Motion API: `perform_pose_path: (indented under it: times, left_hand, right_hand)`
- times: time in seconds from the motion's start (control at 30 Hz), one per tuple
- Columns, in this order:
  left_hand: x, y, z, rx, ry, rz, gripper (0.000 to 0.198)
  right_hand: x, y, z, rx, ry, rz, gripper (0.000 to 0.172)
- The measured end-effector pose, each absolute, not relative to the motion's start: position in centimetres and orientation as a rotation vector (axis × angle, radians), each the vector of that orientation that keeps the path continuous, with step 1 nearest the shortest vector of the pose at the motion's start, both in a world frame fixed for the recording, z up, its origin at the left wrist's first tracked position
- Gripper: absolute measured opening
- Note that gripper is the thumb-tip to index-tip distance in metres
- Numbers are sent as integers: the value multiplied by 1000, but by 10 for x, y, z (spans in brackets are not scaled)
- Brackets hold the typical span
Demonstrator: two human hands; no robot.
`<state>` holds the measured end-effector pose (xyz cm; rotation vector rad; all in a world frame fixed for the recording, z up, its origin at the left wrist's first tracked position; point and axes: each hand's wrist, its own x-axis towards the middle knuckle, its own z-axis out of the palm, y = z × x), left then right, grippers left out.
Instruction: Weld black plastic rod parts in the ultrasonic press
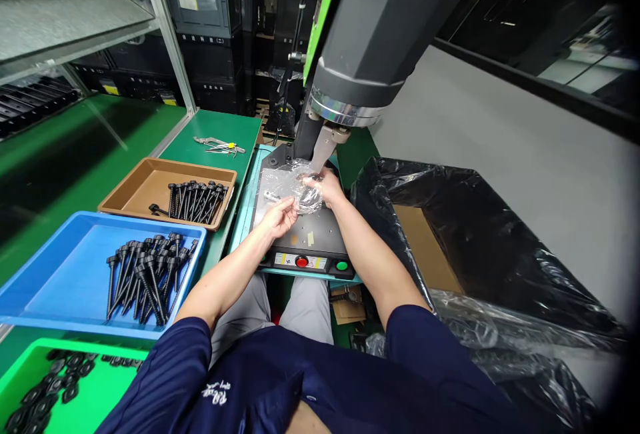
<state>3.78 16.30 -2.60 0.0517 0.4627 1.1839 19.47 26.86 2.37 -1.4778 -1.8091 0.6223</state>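
Both my hands work on a clear plastic bag point(290, 184) lying on the black base plate point(320, 231) of a press machine. My left hand point(279, 216) pinches the bag's near edge with its fingers closed. Pressed against the bag's right side, my right hand point(327, 186) curls its fingers round the plastic, directly below the machine's silver horn point(325, 144). A small metal part shows inside the bag near its left end.
Left of the machine stand a brown tray point(145, 184) and a blue tray point(65, 267), both holding several black pins, and a green tray point(95, 391) with small black parts. A black-lined cardboard box point(450, 221) stands open at right. Red and green buttons point(320, 263) face me.
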Motion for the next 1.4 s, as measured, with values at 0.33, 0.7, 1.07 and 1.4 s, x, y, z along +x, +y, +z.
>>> perform_pose_path:
  times: [0.33,0.7,1.07,1.4]
  left_hand:
    - [47,162,-46,266,721,1181,18]
    - [49,145,-66,278,934,1103,26]
    - [1,55,-140,812,1082,1097,42]
    - [9,69,-181,742,1130,1086,51]
  right_hand:
    - [256,213,-10,-1576,-1257,744,45]
    - [325,148,-46,-1746,-1397,393,39]
    - [385,77,-113,-1711,-1979,70,60]
    - [388,76,-143,-1685,-1906,48,63]
